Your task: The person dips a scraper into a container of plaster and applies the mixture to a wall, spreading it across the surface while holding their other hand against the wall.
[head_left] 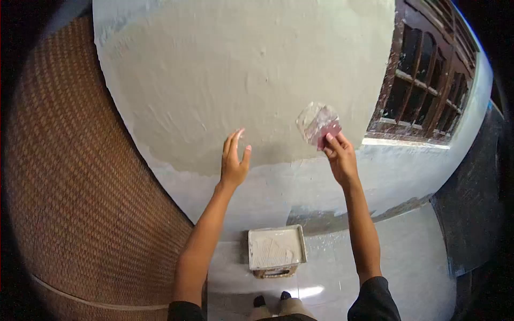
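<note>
My right hand (340, 156) pinches a putty-smeared scraper (319, 124) between thumb and fingers. The scraper has a reddish part at the grip and a pale, roundish, coated part beyond it, held up close to the wall. My left hand (235, 158) is raised before the wall, holding nothing, its fingers stretched and thumb apart, with a pale smear at the fingertips. Fresh beige putty covers much of the pale wall (214, 85), with ridges and streaks in it. Below, a rectangular tray (304, 247) contains spread, creamy putty and rests on a small stool (274, 272).
A brown woven mat (80, 160) stands along the left side. At upper right is a dark wooden window (423, 75) with white splashes and a ledge. Pale tiles (332, 289) make up the floor, spattered near the wall's foot. Dark sheeting (471, 214) hangs at right.
</note>
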`<state>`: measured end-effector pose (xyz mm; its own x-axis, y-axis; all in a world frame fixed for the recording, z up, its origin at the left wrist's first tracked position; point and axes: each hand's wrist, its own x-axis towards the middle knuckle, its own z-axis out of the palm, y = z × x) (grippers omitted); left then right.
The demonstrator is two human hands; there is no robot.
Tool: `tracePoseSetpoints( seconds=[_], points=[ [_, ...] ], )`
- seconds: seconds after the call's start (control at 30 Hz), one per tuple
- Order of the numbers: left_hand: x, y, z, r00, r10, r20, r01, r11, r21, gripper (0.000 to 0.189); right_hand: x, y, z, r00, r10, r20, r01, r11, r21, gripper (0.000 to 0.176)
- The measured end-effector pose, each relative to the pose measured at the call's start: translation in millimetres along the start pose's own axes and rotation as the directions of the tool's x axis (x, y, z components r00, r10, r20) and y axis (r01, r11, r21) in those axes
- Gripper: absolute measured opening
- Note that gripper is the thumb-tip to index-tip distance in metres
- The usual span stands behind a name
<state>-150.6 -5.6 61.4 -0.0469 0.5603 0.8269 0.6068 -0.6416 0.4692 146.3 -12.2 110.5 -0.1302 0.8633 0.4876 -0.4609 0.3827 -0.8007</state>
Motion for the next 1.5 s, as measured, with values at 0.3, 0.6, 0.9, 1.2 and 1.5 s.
tracePoseSetpoints(
  seconds=[0.3,0.6,0.9,1.2,1.5],
  points=[
    [179,85,-16,0.924,0.370,-0.093,-0.357,0.925,0.132,0.051,112,-137,43,0.745,-0.667,-0.010,0.543,0.616,-0.571,0.031],
    [284,139,-16,0.855,0.498,-0.147,-0.460,0.858,0.228,0.054,227,-190,73,0.157,-0.856,0.493,0.402,-0.400,-0.823,0.036],
    [320,133,-17,0.828,0.530,-0.184,-0.483,0.840,0.246,0.053,260,-178,75,0.183,-0.723,0.666,0.230,-0.627,-0.744,0.039],
    [349,122,-15,0.775,0.594,-0.216,-0.554,0.803,0.221,0.054,252,-187,100,0.521,-0.499,0.692,0.090,-0.774,-0.627,0.040],
    [379,107,-20,0.687,0.704,-0.177,-0.608,0.691,0.390,0.058,239,-182,98,0.613,-0.353,0.707,0.024,-0.886,-0.463,0.041]
  ],
)
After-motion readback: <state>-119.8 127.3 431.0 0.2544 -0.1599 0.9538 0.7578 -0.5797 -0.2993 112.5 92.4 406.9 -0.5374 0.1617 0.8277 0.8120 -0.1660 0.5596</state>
